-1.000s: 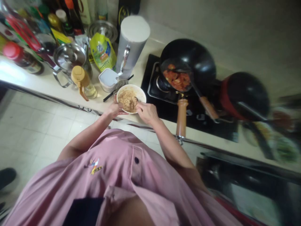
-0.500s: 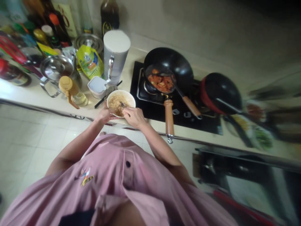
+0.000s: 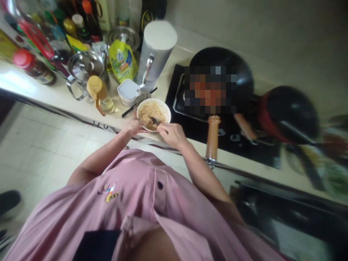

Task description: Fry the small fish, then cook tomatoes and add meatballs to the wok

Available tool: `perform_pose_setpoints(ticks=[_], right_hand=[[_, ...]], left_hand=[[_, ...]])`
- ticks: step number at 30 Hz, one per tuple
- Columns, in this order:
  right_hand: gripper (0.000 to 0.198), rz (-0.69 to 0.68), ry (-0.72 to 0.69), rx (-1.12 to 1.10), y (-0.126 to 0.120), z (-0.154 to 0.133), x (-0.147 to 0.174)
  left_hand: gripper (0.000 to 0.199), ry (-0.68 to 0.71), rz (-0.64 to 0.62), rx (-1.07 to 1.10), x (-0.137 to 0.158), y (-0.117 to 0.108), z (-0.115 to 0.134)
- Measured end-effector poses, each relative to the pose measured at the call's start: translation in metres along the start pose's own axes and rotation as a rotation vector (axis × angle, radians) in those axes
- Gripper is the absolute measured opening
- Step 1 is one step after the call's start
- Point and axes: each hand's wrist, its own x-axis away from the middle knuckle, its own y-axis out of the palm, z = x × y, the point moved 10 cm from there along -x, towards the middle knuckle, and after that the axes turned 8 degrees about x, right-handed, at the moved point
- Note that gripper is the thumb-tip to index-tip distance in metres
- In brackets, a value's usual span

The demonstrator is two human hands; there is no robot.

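Note:
A white bowl of pale brown, crumbly or mashed food is at the counter's front edge. My left hand grips its near left side, fingers partly hidden beneath the rim. In my right hand, closed at the bowl's right edge, is a spoon whose dark metal end dips into the food. Just behind the bowl lie dark chopsticks and a lidded white tub.
To the right, a wok with a wooden handle sits on the black stove; pixel blocks cover its contents. Beyond it stands a red-sided pan. Leftward are an oil bottle, a steel pot, a pitcher and several sauce bottles.
The view has swung, so the counter and stove appear farther right. Both hands keep their hold on the bowl and spoon, and the spoon's end remains in the food.

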Motion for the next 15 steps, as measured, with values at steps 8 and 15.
perform_pose_setpoints(ticks=[8, 15], right_hand=[[0.031, -0.034, -0.035, 0.006, 0.004, -0.011, -0.008], [0.029, 0.0, 0.097, 0.085, -0.002, 0.007, 0.001]], left_hand=[[0.07, -0.004, 0.059, -0.081, 0.004, 0.001, 0.0], [0.091, 0.015, 0.069, -0.077, 0.008, 0.003, 0.003]])
